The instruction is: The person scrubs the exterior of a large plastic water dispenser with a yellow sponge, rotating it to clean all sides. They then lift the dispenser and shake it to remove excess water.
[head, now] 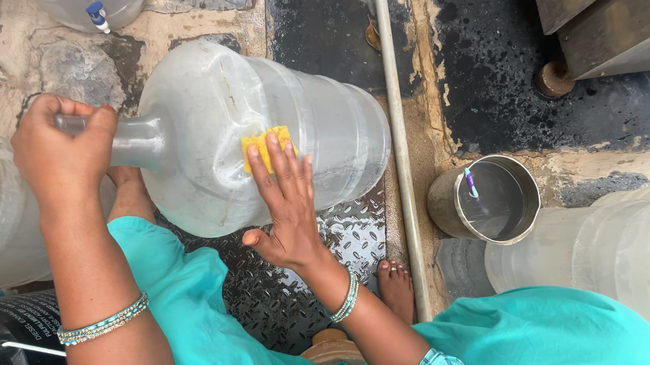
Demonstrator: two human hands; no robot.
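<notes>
Large clear water jug (262,134) lying sideways over floor's checkered metal plate (344,241), neck clenched in left hand (63,149), right hand (288,200) flat, fingers pressing yellow sponge (262,145) against jug's side, steel pot (488,199) beside pipe (399,163).

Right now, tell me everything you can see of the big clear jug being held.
The large water jug is translucent, cloudy plastic with a ribbed round body and a narrow neck. It lies tilted on its side over a metal tread plate, neck pointing left. The left hand grips the neck, covering the mouth. The right hand presses a yellow sponge flat against its side. Its wall looks dented near the sponge and appears empty.
</notes>
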